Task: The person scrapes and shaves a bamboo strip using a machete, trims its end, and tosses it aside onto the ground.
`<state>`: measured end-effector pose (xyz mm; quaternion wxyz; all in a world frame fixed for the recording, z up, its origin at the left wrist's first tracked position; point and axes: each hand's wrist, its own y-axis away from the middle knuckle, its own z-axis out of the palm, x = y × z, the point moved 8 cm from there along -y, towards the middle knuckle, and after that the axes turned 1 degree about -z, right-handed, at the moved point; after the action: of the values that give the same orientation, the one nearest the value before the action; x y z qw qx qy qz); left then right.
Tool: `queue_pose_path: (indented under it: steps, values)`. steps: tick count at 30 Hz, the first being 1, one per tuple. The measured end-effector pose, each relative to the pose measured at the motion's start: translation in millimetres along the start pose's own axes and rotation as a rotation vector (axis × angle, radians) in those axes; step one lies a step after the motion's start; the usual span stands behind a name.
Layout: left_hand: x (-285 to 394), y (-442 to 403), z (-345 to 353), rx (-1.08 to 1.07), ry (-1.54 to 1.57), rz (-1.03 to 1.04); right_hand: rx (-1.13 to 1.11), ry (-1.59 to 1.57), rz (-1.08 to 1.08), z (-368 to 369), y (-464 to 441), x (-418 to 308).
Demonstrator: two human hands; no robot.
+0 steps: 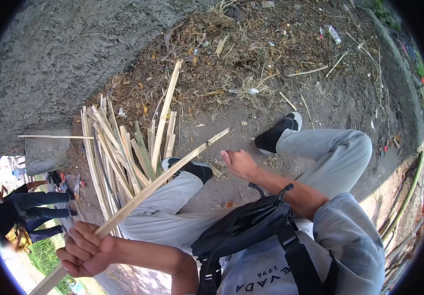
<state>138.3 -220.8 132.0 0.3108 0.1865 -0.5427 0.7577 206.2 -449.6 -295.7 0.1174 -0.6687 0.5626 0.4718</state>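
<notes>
A long pale wooden or bamboo strip [155,188] runs diagonally from the lower left edge to the middle of the view. Around its lower part the fingers of my left hand [85,250] are closed. A dark mark shows near the strip's far end. Just beyond that end, to the right and slightly below, is my right hand [241,164], its fingers curled and the thumb pointing left. Something thin and small may be at its thumb tip, but I cannot make it out. Under and beside the strip lies a loose pile of similar strips [116,152] on the ground.
My shoes [276,135] rest on the dirt, legs bent. A black bag [246,221] hangs at my chest. A rough grey surface [64,64] fills the upper left. Dry leaves and litter [251,54] cover the ground above. Other people [30,209] stand at the far left.
</notes>
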Motion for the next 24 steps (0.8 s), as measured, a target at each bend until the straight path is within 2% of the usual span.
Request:
queue_pose_path:
  steps: [2,3,7,8,9,12,14,17,20,24]
  values:
    - [1,0,-3,-0.017,0.035,-0.04,-0.002,-0.039,-0.065,1,9,-20]
    - [5,1,-10,-0.003,0.002,-0.022,0.002,-0.014,-0.026,6,8,-11]
    - [11,4,-19,0.035,-0.071,0.042,-0.027,0.044,0.157,23,-14,78]
    - [10,4,-17,0.042,-0.083,0.053,-0.052,0.043,0.208,16,-17,79]
    - [13,4,-19,0.071,-0.076,0.089,-0.037,0.027,0.173,12,-19,70]
    - [5,4,-4,-0.14,0.31,-0.001,-0.021,0.026,0.048,-9,-3,24]
    - [4,5,-6,-0.187,0.443,0.002,0.003,0.049,-0.063,-18,8,-14]
    - [3,5,-4,-0.265,0.583,-0.071,0.003,-0.015,0.018,-3,6,2]
    - [-2,3,18,-0.459,0.665,-0.081,-0.015,0.039,0.09,20,-24,61]
    - [-7,0,21,-0.382,0.595,-0.049,0.005,-0.017,0.02,-8,9,-7]
